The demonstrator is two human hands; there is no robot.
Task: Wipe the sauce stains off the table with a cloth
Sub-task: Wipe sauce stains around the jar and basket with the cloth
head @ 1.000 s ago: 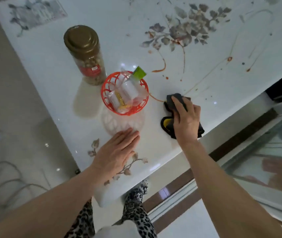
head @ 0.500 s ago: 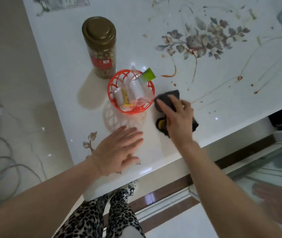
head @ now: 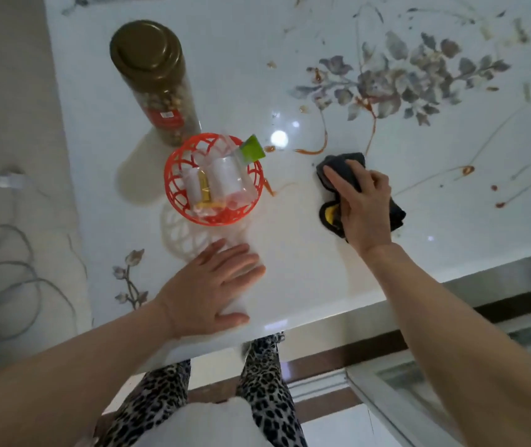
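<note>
My right hand (head: 362,204) presses a dark grey cloth (head: 341,164) with a yellow patch flat on the white glossy table (head: 306,262). Orange-brown sauce stains lie around it: a curved streak (head: 314,151) just above the cloth, a smear (head: 277,190) between the cloth and the red basket, and thin lines with blobs (head: 468,170) to the right. My left hand (head: 212,290) rests flat on the table near its front edge, fingers spread, holding nothing.
A red plastic basket (head: 177,162) with small bottles and a green-capped tube stands left of the cloth. Behind it is a tall jar (head: 156,82) with a brown lid. The table's front edge runs just below my hands. A cable (head: 9,262) lies on the floor at left.
My right hand slid the cloth left beside the basket, then right again, away from it. My left hand stayed flat on the table. The view shifted.
</note>
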